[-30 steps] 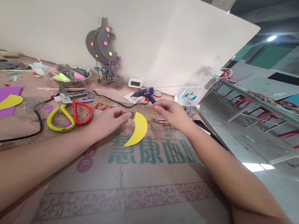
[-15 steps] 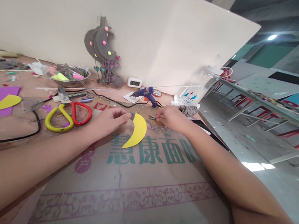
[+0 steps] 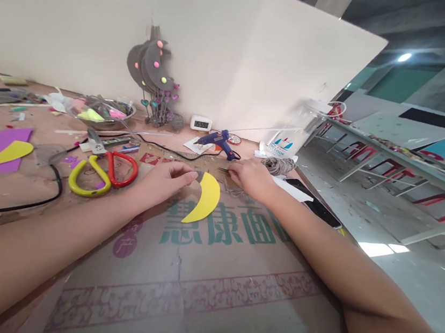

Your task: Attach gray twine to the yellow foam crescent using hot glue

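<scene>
Pinched between the thumb and fingers of my left hand (image 3: 170, 181) is a yellow crescent moon cut-out (image 3: 208, 200), held by its upper tip, where a small grey patch shows. The crescent's other tip points down toward me over the printed sheet. To the right, my right hand (image 3: 249, 176) is closed on a small, thin, pointed dark tool (image 3: 224, 170); its tips stick out leftward and the rest is hidden by the fingers. Thin grey cord (image 3: 235, 191) lies loose below that hand.
Behind the hands are a blue glue gun (image 3: 221, 143), a small digital clock (image 3: 201, 123) and a ball of grey cord (image 3: 279, 166). Scissors (image 3: 91, 175) with yellow and red handles lie left. A phone (image 3: 318, 208) is at right. Decorated grey moons (image 3: 153, 66) hang on the wall.
My right hand has shifted slightly up and left with the pointed tool, uncovering more of the phone. My left hand keeps its pinch on the crescent, nearly still.
</scene>
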`<move>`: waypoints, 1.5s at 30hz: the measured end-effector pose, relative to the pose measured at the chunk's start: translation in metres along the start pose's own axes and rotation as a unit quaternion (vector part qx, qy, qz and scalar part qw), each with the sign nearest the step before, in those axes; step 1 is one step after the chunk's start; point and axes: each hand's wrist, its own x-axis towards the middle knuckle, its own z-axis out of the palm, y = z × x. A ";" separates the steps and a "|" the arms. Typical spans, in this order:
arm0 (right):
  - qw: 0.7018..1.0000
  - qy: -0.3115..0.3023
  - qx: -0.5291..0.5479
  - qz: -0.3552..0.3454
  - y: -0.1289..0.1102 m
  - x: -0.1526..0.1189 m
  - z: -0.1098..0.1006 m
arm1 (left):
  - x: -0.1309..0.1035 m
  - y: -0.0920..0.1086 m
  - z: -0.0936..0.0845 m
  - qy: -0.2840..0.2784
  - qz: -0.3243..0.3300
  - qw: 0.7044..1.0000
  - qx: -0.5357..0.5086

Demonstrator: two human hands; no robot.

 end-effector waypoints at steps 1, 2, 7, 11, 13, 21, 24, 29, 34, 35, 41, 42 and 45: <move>0.997 0.044 0.058 0.020 -0.002 0.001 0.000 | 0.000 0.000 0.000 0.000 0.000 1.000 0.006; 0.987 0.092 0.128 0.043 -0.004 0.001 -0.001 | 0.000 -0.001 0.000 -0.001 -0.001 1.000 0.012; 0.904 0.252 0.336 0.078 -0.027 -0.001 -0.022 | -0.002 0.001 0.000 0.003 -0.010 1.000 0.017; 0.938 0.214 0.273 0.014 -0.047 -0.010 -0.020 | -0.002 0.002 0.002 0.006 -0.012 1.000 -0.013; 0.959 0.176 0.221 -0.028 -0.051 -0.014 -0.010 | -0.002 0.002 0.003 0.005 -0.012 1.000 -0.029; 0.980 0.139 0.113 -0.082 -0.048 -0.014 0.007 | -0.001 0.002 0.002 0.013 0.014 1.000 0.001; 0.982 0.132 0.104 -0.088 -0.048 -0.013 0.007 | -0.001 0.003 0.002 0.017 0.015 1.000 0.008; 0.984 0.126 0.082 -0.097 -0.049 -0.014 0.009 | -0.001 0.003 0.002 0.021 0.012 0.999 0.031; 0.984 0.123 0.074 -0.102 -0.049 -0.014 0.010 | 0.000 0.001 0.002 0.022 0.012 0.999 0.044; 0.984 0.122 0.073 -0.103 -0.049 -0.014 0.010 | 0.000 0.001 0.002 0.021 0.012 0.999 0.044; 0.984 0.127 0.069 -0.106 -0.049 -0.014 0.011 | -0.001 0.003 0.001 0.015 0.007 0.999 0.050; 0.984 0.128 0.068 -0.106 -0.049 -0.014 0.011 | -0.001 0.003 0.001 0.014 0.005 0.999 0.049; 0.983 0.130 0.065 -0.110 -0.049 -0.014 0.010 | -0.002 0.005 0.001 0.010 0.004 0.999 0.047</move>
